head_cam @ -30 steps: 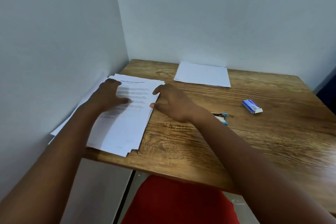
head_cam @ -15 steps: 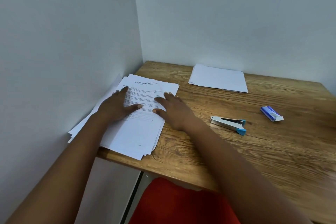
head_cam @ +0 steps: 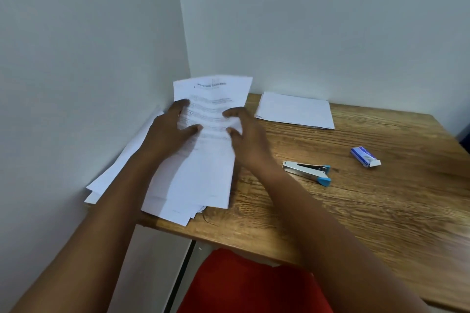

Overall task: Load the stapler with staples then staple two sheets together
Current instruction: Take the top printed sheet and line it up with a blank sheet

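At the bottom edge a red surface (head_cam: 244, 284) is cut off by the frame, and its nature cannot be made out. Above it the near rim of a wooden table (head_cam: 381, 211) with a coarse brown grain is seen; its right side runs out of view. Two bare forearms reach in from below. The left hand (head_cam: 167, 132) and the right hand (head_cam: 244, 132) are held apart, each clamped on one side edge of printed sheets (head_cam: 211, 109), whose top end is lifted and curled toward the wall; the print is blurred and unreadable. How many sheets are gripped cannot be told. The lower part of a loose white paper pile (head_cam: 193, 185) is partly hidden under the arms and overhangs the table edge. Right of the hands a metal stapler (head_cam: 306, 173) with blue plastic tips lies flat and untouched, and beyond it a small blue staple box (head_cam: 365, 156) is seen, open at one end. Farthest back, a thin stack of blank paper (head_cam: 295, 110) rests against the pale wall (head_cam: 318, 20).
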Tool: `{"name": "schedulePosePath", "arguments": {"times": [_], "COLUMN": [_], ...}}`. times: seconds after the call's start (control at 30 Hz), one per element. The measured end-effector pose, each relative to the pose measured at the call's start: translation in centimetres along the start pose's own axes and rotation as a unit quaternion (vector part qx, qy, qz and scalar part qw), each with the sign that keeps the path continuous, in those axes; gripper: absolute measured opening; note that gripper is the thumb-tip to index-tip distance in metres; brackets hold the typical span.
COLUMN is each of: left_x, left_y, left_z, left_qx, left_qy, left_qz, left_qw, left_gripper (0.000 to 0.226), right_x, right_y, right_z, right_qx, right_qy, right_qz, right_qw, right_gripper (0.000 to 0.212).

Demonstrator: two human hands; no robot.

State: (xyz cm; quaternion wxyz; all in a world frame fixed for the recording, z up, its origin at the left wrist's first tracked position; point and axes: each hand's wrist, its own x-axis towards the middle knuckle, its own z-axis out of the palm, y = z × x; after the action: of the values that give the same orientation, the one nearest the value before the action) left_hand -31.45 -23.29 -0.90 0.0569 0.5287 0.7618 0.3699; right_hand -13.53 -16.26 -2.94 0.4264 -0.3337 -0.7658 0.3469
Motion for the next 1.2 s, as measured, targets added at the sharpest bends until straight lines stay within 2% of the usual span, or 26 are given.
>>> {"name": "schedulePosePath", "arguments": {"times": [0.1, 0.2, 0.27, 0.33, 0.47, 0.6, 0.7, 0.8, 0.9, 1.03, 1.13, 1.2], "left_x": [0.1, 0.7, 1.5, 2.0, 2.0, 1.5, 0.7, 0.2, 0.0, -0.1, -0.1, -0.1], "left_y": [2.4, 4.3, 5.2, 5.9, 7.1, 7.5, 7.3, 6.5, 6.2, 5.7, 5.8, 6.0], "left_z": [0.1, 1.2, 2.2, 3.2, 5.4, 7.1, 8.3, 8.8, 8.9, 9.1, 9.1, 9.1], "left_qx": [-0.060, -0.160, -0.298, -0.371, -0.388, -0.429, -0.457, -0.482, -0.462, -0.447, -0.472, -0.484], "left_qy": [0.041, 0.049, 0.024, -0.024, -0.119, -0.113, -0.105, -0.140, -0.167, -0.158, -0.155, -0.154], "left_qz": [0.027, -0.030, -0.083, -0.098, -0.108, -0.105, -0.097, -0.096, -0.084, -0.077, -0.096, -0.102], "left_qw": [0.997, 0.985, 0.951, 0.923, 0.908, 0.890, 0.878, 0.859, 0.867, 0.877, 0.863, 0.855], "left_gripper": [0.070, 0.055, 0.036, 0.027, 0.028, 0.022, 0.026, 0.031, 0.035, 0.024, 0.009, 0.009], "right_x": [0.8, 1.4, 1.4, 1.0, -0.2, -1.0, -1.6, -2.0, -2.0, -2.1, -2.1, -2.3], "right_y": [-0.3, 1.1, 2.4, 3.7, 5.8, 6.5, 7.0, 7.5, 7.8, 8.0, 7.9, 7.7], "right_z": [-3.9, -8.4, -11.2, -13.6, -16.7, -17.3, -17.4, -17.4, -17.7, -17.9, -17.8, -17.7], "right_qx": [0.071, 0.091, 0.094, 0.120, 0.145, 0.166, 0.180, 0.168, 0.177, 0.193, 0.205, 0.235], "right_qy": [0.072, 0.105, 0.110, 0.098, 0.063, 0.085, 0.093, 0.118, 0.156, 0.154, 0.156, 0.149], "right_qz": [0.033, 0.060, 0.080, 0.103, 0.122, 0.145, 0.166, 0.169, 0.165, 0.158, 0.153, 0.153], "right_qw": [0.994, 0.988, 0.986, 0.982, 0.980, 0.972, 0.965, 0.964, 0.958, 0.956, 0.954, 0.948], "right_gripper": [0.026, 0.026, 0.028, 0.033, 0.047, 0.053, 0.055, 0.057, 0.059, 0.062, 0.047, 0.035]}}
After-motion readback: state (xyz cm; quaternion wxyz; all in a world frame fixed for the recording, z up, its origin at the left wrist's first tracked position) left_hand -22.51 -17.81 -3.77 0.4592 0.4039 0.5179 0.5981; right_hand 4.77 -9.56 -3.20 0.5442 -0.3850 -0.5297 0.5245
